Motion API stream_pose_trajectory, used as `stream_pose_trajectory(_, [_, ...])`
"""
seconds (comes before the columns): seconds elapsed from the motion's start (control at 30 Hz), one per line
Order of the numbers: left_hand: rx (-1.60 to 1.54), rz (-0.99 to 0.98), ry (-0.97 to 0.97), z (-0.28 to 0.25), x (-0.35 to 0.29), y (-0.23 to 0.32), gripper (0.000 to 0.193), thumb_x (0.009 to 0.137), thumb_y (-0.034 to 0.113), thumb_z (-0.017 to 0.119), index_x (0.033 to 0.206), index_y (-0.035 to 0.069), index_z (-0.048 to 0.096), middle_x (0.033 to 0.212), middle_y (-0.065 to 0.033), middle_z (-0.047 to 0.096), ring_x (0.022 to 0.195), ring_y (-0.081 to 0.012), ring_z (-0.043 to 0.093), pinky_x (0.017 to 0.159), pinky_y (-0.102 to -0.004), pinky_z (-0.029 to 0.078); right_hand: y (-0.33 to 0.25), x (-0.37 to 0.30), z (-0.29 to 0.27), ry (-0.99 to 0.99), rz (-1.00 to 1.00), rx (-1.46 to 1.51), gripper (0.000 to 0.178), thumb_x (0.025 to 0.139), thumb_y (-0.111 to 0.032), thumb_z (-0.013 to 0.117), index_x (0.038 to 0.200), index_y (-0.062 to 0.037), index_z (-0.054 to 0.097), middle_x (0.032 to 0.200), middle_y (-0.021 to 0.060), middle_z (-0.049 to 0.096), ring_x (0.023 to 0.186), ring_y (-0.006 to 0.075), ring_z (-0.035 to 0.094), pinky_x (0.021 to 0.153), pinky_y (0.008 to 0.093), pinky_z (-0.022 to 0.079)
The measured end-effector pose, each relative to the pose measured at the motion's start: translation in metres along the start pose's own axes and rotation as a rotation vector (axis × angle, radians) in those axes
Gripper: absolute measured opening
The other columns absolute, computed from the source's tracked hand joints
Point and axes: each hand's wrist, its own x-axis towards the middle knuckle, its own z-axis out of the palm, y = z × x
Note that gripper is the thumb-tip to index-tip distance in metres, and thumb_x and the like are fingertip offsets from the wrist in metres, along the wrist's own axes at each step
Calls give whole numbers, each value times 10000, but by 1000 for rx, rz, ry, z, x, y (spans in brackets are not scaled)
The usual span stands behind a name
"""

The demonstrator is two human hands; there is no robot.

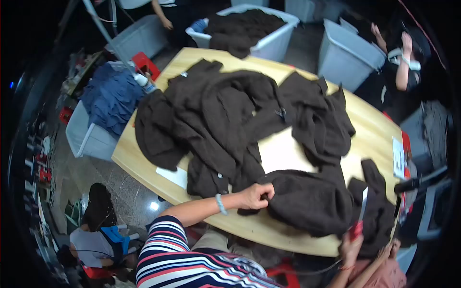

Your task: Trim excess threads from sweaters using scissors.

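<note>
My left hand [258, 195] is closed on the edge of a dark brown garment [309, 199] at the front of the table; a pale bracelet is on the wrist. Low at the right, my right hand [350, 247] grips a red-handled tool [356, 230] with a long, narrow, pale blade pointing up. Its exact kind cannot be made out. Behind the blade lies another dark brown piece [382, 206]. A large heap of dark brown garments [216, 113], some with buttons, covers the table's left and middle. One more garment [319, 117] lies right of it.
Under the garments is a pale wooden table [374, 125] with curved edges. A grey bin of blue cloth [108, 98] stands left, and a bin of dark cloth [247, 29] behind. At lower right, a co-worker's hands [388, 248] are close to mine. Another person [93, 240] sits lower left.
</note>
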Motion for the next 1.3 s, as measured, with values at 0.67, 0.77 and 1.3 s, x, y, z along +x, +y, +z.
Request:
stream_pose_trajectory(0.67, [804,-109,323,34,-48,9,506,740,108,734,1221,79,578,1254,-143,526,1148,-346,505,931,-443,411,-48,40,135,-223,-81,-382,215,834,-214,682,938,-66,565,798,203,616,832,408,602,741,509,491])
stream_pose_trajectory(0.77, [713,67,190,50,10,-3,582,733,192,765,1258,68,546,1284,-169,507,1187,-347,490,968,-452,394,-27,26,129,-230,-32,-387,212,837,-218,682,930,-69,563,807,195,621,835,401,602,749,504,488])
stream_pose_trajectory(1.3, [542,-42,-99,94,53,-6,274,818,217,719,990,21,632,918,-125,656,853,-277,632,751,-368,472,-16,-45,70,-197,123,-354,222,845,-212,677,987,-67,587,792,194,615,795,385,616,718,474,500])
